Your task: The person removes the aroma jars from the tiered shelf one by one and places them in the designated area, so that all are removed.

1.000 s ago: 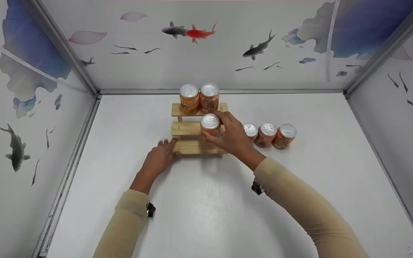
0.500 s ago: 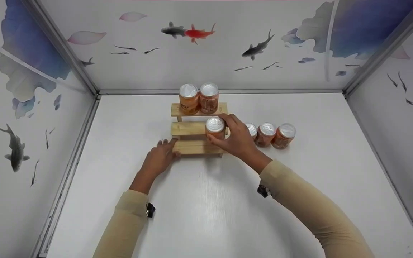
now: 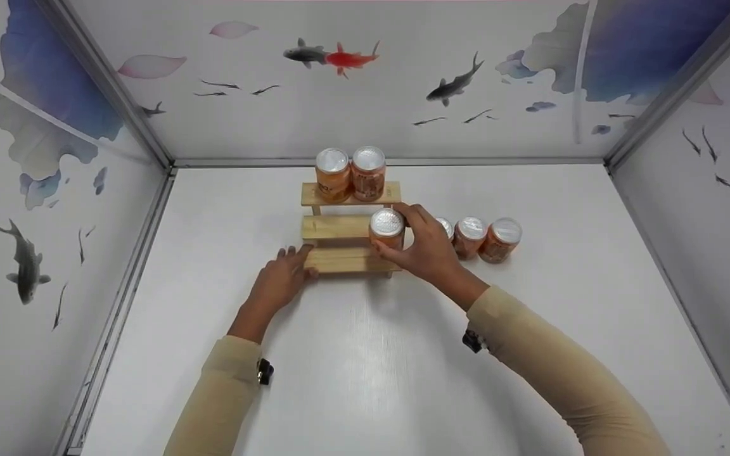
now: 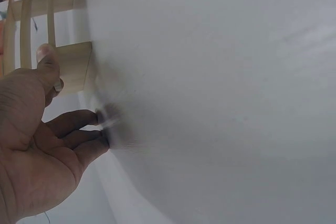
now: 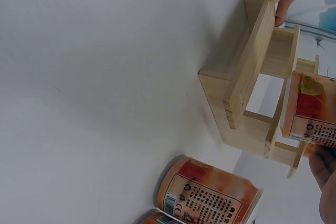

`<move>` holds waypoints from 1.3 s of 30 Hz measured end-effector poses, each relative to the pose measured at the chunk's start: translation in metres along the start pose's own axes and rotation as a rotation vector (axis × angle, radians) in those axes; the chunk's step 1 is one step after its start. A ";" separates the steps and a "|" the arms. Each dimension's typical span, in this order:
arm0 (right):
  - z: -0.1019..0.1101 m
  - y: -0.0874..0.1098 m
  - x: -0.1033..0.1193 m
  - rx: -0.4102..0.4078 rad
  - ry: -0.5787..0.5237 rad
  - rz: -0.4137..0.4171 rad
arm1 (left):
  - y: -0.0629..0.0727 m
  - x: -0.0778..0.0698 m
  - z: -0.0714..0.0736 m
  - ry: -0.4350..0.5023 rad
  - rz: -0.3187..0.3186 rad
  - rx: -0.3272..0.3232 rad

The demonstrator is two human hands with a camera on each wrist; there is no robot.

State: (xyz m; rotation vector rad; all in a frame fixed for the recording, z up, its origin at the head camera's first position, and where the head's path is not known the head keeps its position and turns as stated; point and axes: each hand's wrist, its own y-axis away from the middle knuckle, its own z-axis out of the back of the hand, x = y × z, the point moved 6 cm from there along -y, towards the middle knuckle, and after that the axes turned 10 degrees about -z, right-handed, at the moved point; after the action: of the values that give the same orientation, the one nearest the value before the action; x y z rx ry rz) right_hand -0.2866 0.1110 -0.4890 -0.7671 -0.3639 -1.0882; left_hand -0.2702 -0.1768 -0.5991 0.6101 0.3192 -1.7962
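A three-step wooden rack (image 3: 336, 227) stands on the white table. My right hand (image 3: 433, 252) grips an orange-labelled can (image 3: 386, 224) with a silvery lid, thumb in front and fingers around its far side. The can is upright at the right end of the middle step; the right wrist view shows its printed label (image 5: 315, 106) right at that board. At the rack's lower left corner, my left hand (image 3: 278, 278) pinches the end of the front board, thumb (image 4: 46, 56) against it, its other fingers reaching toward the tabletop. Two like cans (image 3: 333, 176) sit side by side on the top step.
Right of the rack, three more orange cans (image 3: 469, 238) stand in a row on the table, the nearest partly hidden behind my right hand. White walls (image 3: 365, 120) painted with fish and leaves enclose the table at the back and both sides.
My right hand has slid the can to the right and slightly toward me, to the right end of the middle step. My left hand keeps its place at the rack.
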 end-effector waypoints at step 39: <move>0.020 0.033 -0.028 -0.042 0.151 -0.022 | -0.002 0.000 -0.002 -0.027 -0.017 -0.010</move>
State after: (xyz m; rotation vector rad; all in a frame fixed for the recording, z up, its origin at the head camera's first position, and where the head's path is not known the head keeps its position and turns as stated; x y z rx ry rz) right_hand -0.2673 0.1523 -0.5048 -0.7146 -0.2226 -1.1693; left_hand -0.2714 -0.1754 -0.6005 0.5768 0.3156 -1.8168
